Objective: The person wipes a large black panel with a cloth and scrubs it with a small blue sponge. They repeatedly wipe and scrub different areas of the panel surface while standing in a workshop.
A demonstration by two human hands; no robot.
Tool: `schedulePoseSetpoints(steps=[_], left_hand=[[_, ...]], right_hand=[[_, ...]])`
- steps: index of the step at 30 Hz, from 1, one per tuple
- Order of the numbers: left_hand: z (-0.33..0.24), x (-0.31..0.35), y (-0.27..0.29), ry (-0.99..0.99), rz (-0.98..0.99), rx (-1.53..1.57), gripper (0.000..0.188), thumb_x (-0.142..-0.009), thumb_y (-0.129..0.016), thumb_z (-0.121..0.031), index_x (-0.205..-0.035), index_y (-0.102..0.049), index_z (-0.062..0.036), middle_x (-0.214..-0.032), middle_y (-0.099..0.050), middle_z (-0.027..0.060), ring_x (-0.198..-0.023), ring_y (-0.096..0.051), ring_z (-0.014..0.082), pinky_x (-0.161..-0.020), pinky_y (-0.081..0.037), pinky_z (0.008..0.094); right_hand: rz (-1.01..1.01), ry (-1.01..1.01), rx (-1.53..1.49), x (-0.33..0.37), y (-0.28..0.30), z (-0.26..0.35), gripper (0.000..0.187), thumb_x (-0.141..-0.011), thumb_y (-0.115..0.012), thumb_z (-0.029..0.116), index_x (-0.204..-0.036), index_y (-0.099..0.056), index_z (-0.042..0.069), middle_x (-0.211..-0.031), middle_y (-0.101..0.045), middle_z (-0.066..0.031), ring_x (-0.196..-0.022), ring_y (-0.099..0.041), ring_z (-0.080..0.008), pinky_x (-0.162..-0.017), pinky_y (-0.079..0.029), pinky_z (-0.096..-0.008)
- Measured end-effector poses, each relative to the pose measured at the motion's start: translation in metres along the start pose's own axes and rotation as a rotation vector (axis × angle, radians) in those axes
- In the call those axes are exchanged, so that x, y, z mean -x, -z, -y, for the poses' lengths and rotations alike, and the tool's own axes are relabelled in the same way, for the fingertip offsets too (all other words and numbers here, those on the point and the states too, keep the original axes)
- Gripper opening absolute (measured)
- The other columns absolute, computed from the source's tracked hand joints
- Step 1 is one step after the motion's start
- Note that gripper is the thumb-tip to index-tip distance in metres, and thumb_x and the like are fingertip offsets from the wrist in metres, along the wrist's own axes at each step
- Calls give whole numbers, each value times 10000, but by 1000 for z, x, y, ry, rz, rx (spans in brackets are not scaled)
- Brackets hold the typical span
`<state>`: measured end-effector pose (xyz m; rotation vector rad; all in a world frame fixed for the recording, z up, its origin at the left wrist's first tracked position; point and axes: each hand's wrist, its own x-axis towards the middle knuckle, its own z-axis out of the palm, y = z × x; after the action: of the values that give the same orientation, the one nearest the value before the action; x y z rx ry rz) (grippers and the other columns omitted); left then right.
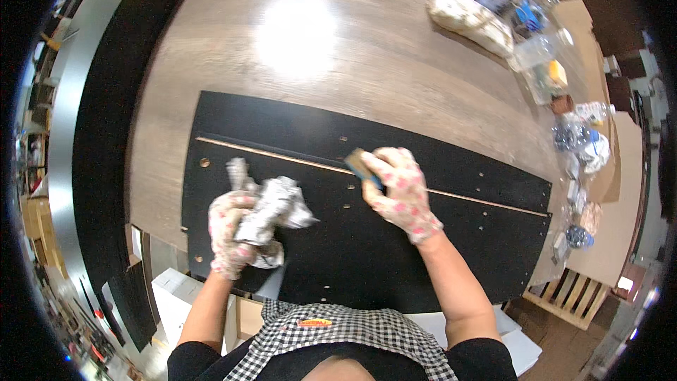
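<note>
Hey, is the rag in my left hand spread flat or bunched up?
Bunched up: the grey-and-white rag sticks out in crumpled folds from the gloved left hand.

Inventory: one black panel (367, 254), one table (388, 49).
Two gloved hands (402, 194) are listed, with one cloth (273, 206), one small block (358, 161), one checked apron (367, 319) and one slatted wooden pallet (555, 310); several plastic bottles (570, 138) are recorded, too blurred for exact count.
</note>
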<state>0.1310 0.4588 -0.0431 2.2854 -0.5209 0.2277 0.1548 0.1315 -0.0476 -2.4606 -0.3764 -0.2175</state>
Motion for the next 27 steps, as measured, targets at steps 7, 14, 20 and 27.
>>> schedulePoseSetpoints(steps=[7,14,20,27], left_hand=[[1,-10,-2,-132,63,80,348,-609,-730,-320,-819,-582,-85,-900,-634,89,-871,-628,332,-795,-477,453],[0,-6,-4,-29,64,28,239,-650,-690,-273,-773,-593,-92,-914,-652,88,-921,-613,317,-844,-428,434],[-2,-5,-12,12,-95,-45,328,-793,-583,-364,-820,-582,-38,-992,-621,143,-953,-571,304,-862,-432,423],[-122,-44,-124,-352,63,-177,486,-648,-672,-126,-1116,-579,-34,-1310,-517,193,-1243,-466,399,-1052,-354,505]], right_hand=[[130,314,-118,-160,-129,126,204,-692,-646,133,-878,-627,51,-904,-558,-114,-884,-551,-299,-769,-483,-402],[119,325,-123,-120,-99,81,286,-700,-658,147,-969,-649,49,-900,-562,-114,-881,-553,-294,-776,-491,-406],[213,8,66,8,71,-18,378,-722,-644,141,-1096,-666,93,-974,-601,-122,-924,-564,-284,-842,-490,-387],[161,-337,51,144,210,-134,364,-735,-673,110,-1098,-694,124,-1034,-620,-93,-1004,-567,-278,-908,-462,-363]])
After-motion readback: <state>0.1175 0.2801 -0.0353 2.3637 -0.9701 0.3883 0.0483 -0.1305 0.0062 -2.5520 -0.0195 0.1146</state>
